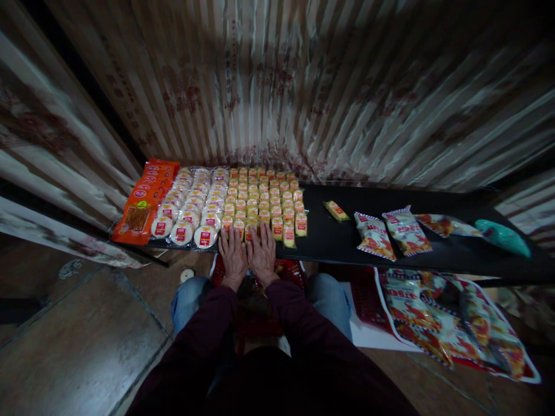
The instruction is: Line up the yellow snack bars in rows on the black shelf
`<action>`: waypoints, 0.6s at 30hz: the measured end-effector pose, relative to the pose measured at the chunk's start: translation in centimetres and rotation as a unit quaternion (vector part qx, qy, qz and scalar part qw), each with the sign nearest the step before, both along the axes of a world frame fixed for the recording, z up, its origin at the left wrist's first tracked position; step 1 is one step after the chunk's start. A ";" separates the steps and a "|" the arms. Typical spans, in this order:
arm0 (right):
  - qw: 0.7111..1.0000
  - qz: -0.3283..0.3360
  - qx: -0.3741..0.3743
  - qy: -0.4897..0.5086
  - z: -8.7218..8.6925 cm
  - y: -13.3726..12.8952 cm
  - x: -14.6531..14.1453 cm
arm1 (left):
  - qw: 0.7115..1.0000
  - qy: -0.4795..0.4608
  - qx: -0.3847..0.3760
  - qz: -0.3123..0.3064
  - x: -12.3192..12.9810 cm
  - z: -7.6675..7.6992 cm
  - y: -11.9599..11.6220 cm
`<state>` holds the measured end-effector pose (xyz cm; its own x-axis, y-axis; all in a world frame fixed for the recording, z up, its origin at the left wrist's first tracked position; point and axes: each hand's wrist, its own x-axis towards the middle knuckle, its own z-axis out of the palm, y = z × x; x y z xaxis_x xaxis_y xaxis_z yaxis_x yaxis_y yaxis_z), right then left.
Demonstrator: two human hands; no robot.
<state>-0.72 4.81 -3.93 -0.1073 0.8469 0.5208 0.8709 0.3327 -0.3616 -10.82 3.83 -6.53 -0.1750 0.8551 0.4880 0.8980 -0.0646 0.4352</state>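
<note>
Rows of small yellow wrapped packs [264,196] lie on the black shelf [321,245]. My left hand [234,254] rests with fingers spread on the front ends of the left rows. Beside it, my right hand [262,248] touches the front packs of the middle rows, its fingers also apart. Neither hand grips anything. Left of the yellow packs are rows of round white wrapped crackers [205,236], and beyond them overlapping orange packets [141,208]. One yellow pack [336,211] lies alone to the right.
Two upright-printed snack bags [375,236], another bag [446,224] and a green bag [503,237] lie on the shelf's right side. Below, a red basket [531,370] holds several snack bags. Patterned curtains [277,86] hang behind the shelf.
</note>
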 end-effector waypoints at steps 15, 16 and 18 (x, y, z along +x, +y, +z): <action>0.999 0.031 -0.005 0.007 -0.3 0.2 0.7 | 0.998 -0.038 0.017 -0.043 0.4 -0.1 -0.5; 0.999 0.034 -0.007 0.005 -0.3 0.2 0.8 | 0.998 -0.043 0.016 -0.048 0.5 0.0 -0.5; 0.999 0.037 -0.011 0.003 -0.4 0.2 0.9 | 0.997 -0.050 0.012 -0.054 0.6 0.1 -0.6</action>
<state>0.14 5.05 -4.37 -0.1663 0.8478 0.5036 0.8424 0.3876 -0.3744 -10.20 3.26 -6.45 -0.1322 0.8603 0.4923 0.8372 -0.1690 0.5202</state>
